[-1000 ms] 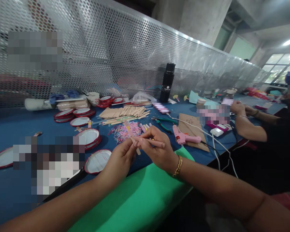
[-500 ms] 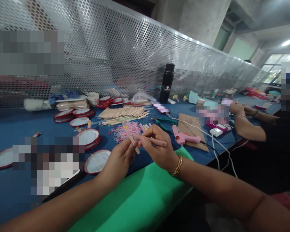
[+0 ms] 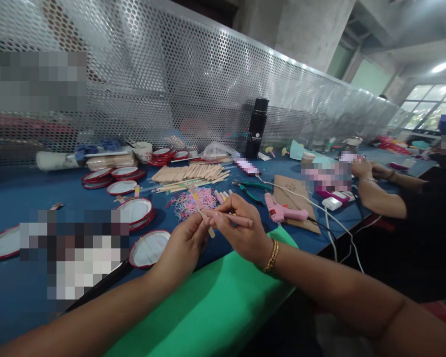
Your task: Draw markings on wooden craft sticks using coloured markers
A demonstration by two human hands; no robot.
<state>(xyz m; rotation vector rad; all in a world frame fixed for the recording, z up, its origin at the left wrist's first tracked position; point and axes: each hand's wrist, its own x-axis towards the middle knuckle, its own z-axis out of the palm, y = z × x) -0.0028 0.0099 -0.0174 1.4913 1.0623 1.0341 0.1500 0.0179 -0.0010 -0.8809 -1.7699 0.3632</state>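
My left hand [image 3: 188, 238] pinches a wooden craft stick [image 3: 195, 197], which has yellow and pink colouring on its upper part. The stick's lower end pokes out below the fingertips. In my right hand [image 3: 243, 228] is a pink marker pen [image 3: 238, 218], gripped as for writing, with its tip at the stick; the fingers hide the exact contact. Just beyond the hands lies a heap of small coloured rubber bands [image 3: 184, 206]. More markers [image 3: 219, 196] rest beside it, partly behind my right hand.
A pile of craft sticks [image 3: 189, 173], pliers [image 3: 254, 187], a pink glue gun [image 3: 284, 210] on cardboard [image 3: 308, 223] and a black bottle [image 3: 257, 129] stand or lie beyond. Red-rimmed lids [image 3: 150, 248] are at left. Green cloth [image 3: 208, 297] covers the front; a co-worker's hands [image 3: 367, 169] are at right.
The marker and my right fingers have shifted slightly left along the stick, closer to my left fingertips. My left hand has barely moved. The co-worker's head has moved.
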